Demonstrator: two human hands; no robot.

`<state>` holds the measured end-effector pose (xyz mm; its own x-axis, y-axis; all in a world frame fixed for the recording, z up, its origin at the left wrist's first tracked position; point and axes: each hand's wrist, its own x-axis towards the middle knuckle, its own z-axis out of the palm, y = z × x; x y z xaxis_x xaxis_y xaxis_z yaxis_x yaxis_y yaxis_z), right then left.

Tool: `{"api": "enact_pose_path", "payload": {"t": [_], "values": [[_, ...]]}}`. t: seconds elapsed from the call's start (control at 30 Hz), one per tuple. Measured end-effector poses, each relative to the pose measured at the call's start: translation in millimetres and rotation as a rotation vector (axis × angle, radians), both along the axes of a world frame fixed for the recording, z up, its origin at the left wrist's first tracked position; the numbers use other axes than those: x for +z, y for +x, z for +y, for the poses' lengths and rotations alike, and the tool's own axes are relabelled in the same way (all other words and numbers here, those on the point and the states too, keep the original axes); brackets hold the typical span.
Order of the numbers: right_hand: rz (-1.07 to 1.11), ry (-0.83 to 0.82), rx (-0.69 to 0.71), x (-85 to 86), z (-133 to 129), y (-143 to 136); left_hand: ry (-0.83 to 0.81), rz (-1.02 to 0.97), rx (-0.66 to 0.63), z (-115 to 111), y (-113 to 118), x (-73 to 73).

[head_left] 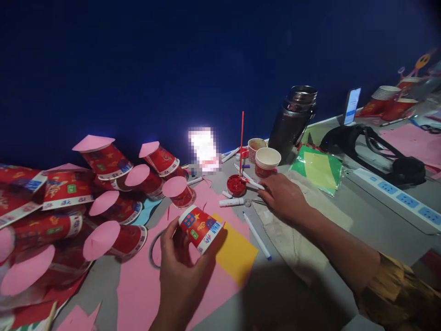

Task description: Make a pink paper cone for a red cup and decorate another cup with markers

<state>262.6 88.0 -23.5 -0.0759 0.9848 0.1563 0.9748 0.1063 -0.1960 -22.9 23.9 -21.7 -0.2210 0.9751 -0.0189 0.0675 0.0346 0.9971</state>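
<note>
My left hand (pixel 184 271) is wrapped around a red printed paper cup (pixel 201 229), tilted on its side above pink paper. My right hand (pixel 284 197) pinches a white pen-shaped stick (pixel 254 184), its reddish end by a small round pot of red paint (pixel 236 185). A thin red stick (pixel 242 142) stands up from the pot. Close to the right fingers lie a white capped tube (pixel 231 202) and a stack of paper cups (pixel 268 158). A white marker with a blue end (pixel 257 236) rests between my hands.
Red cups with pink paper cones (pixel 106 158) crowd the left side. Pink paper (pixel 144 294) and a yellow sheet (pixel 236 250) cover the middle. A dark thermos (pixel 292 122), black head strap (pixel 365 142), power strip (pixel 396 197), bagged green paper (pixel 317 168) and phone (pixel 352 106) are at right.
</note>
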Motion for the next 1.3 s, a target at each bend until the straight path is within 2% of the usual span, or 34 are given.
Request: {"api": "enact_pose_path", "payload": {"t": [0.27, 0.37, 0.47, 0.53, 0.6, 0.73, 0.83, 0.93, 1.0, 1.07, 1.17, 1.23, 1.3], "values": [[-0.053, 0.008, -0.011, -3.3, 0, 3, -0.007, -0.024, 0.027, 0, 10, 16.4], [-0.058, 0.061, -0.007, -4.2, 0, 5, -0.004, -0.053, 0.004, -1, 7, 13.6], [0.045, 0.245, 0.007, -0.6, -3, 7, -0.017, -0.130, -0.068, -1, -1, 5.0], [0.195, 0.374, 0.075, 5.0, -8, 5, -0.052, -0.227, -0.148, -2, -7, -0.1], [0.374, 0.384, 0.199, 11.6, -15, 0, -0.084, -0.324, -0.216, -2, -10, -2.9], [0.625, 0.127, 0.490, 18.1, -29, -20, -0.093, -0.377, -0.321, -2, -11, -2.2], [0.595, 0.063, 0.666, 14.8, -33, -35, -0.044, -0.296, -0.377, -4, -9, -0.6], [0.509, 0.165, 0.730, 10.6, -34, -41, 0.094, -0.170, -0.332, -3, -9, -2.8], [0.505, 0.275, 0.686, 9.4, -34, -40, 0.184, -0.066, -0.283, -1, -12, -7.0], [0.551, 0.342, 0.584, 9.7, -35, -39, 0.261, 0.065, -0.249, 3, -17, -13.1], [0.670, 0.283, 0.479, 15.3, -35, -39, 0.444, 0.334, -0.235, 10, -27, -23.1], [0.726, 0.228, 0.482, 26.9, -37, -42, 0.591, 0.540, -0.212, 12, -31, -28.0], [0.788, 0.206, 0.491, 47.1, -44, -46, 0.679, 0.692, -0.204, 12, -33, -30.5]]}}
